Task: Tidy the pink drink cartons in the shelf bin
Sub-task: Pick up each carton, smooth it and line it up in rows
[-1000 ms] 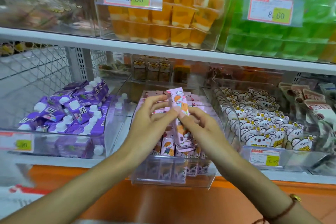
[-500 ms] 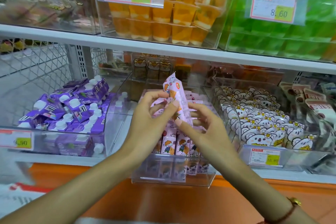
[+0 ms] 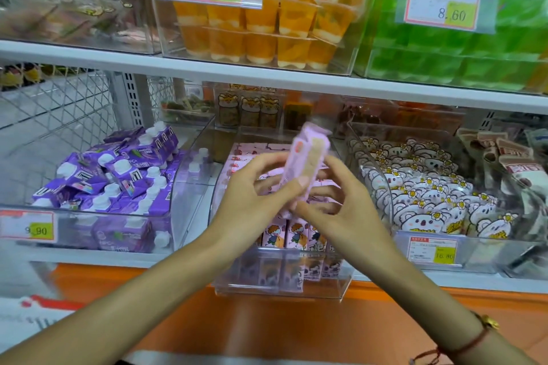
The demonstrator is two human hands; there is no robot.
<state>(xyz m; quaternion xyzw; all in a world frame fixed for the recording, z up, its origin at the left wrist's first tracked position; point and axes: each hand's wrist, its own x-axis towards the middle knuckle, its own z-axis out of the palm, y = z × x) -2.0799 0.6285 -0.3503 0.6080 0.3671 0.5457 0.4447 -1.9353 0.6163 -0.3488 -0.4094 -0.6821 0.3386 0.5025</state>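
My left hand (image 3: 252,201) and right hand (image 3: 341,210) grip one pink carton (image 3: 305,163) above the clear bin (image 3: 281,290), whose front row stands upright.

I see two white shelves, one above the other. On the lower shelf (image 3: 184,258) four clear plastic bins sit side by side. The left bin (image 3: 175,216) holds purple cartons (image 3: 118,175) with white caps, heaped loosely. The middle bin (image 3: 281,287) holds pink drink cartons (image 3: 284,234), standing in rows. The next bin (image 3: 474,258) to the right holds white pouches (image 3: 430,192) printed with cartoon koalas, and at the far right another bin holds brown packets (image 3: 504,154). On the upper shelf (image 3: 267,71) stands a clear bin of orange jelly cups (image 3: 267,27) beside a bin of green cups (image 3: 462,59).
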